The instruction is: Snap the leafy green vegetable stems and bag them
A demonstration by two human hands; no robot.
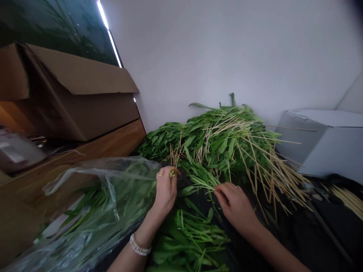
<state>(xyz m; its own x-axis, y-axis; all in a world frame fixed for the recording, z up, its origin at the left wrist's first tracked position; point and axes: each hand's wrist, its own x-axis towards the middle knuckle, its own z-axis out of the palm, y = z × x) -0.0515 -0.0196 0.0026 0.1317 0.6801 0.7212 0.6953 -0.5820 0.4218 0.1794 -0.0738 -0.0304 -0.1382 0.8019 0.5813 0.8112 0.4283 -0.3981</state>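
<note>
My left hand [166, 189] is closed, with the cut-looking ends of some green stems [172, 173] showing between thumb and fingers. The rest of what it grips is hidden. To its right, my right hand [233, 198] pinches a small bunch of leafy green stems [204, 179] near their base. Those leaves point up and left toward a large heap of leafy stems [227, 141], which is tangled with thin tan sticks [272, 179]. Below and between my hands lies another pile of leafy greens [195, 241] on dark cloth or plastic.
A clear plastic bag [113, 196] with greens inside spreads along the left. Behind it, an open cardboard box [85, 109] rests on a wooden surface [119, 141]. A white box [337, 139] stands at the right, near more pale sticks [347, 198]. A white wall [227, 49] closes off the back.
</note>
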